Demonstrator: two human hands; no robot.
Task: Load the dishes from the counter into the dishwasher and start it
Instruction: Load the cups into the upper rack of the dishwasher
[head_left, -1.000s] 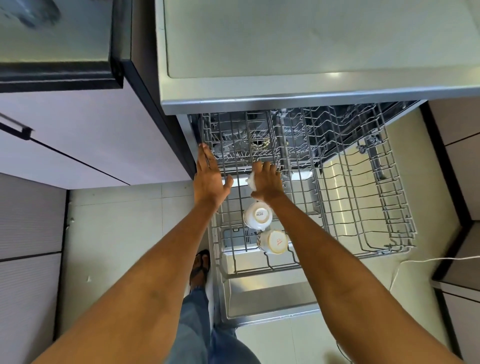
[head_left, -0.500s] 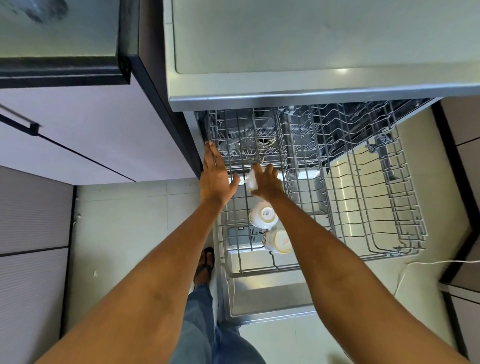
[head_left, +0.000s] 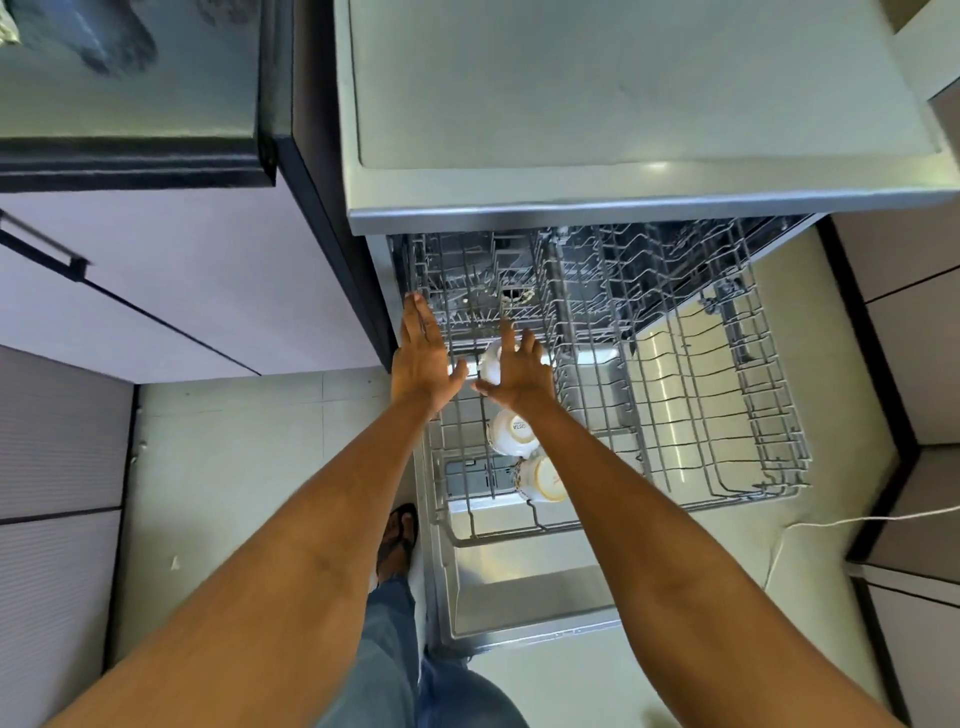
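The dishwasher's upper wire rack is pulled out over the open door. Three white cups lie in a row along the rack's left side: one cup under my right hand, a second cup and a third cup nearer to me. My right hand hovers over the far cup with its fingers spread and straight, thumb beside the cup. My left hand lies flat with straight fingers on the rack's left edge.
The steel counter top overhangs the back of the rack. A dark cabinet side stands left of the dishwasher. My sandalled foot is on the tiled floor beside the door. A white cable runs along the floor at the right.
My right hand's fingers have spread and straightened off the far cup, which now lies in the rack. My left hand stays on the rack's left edge.
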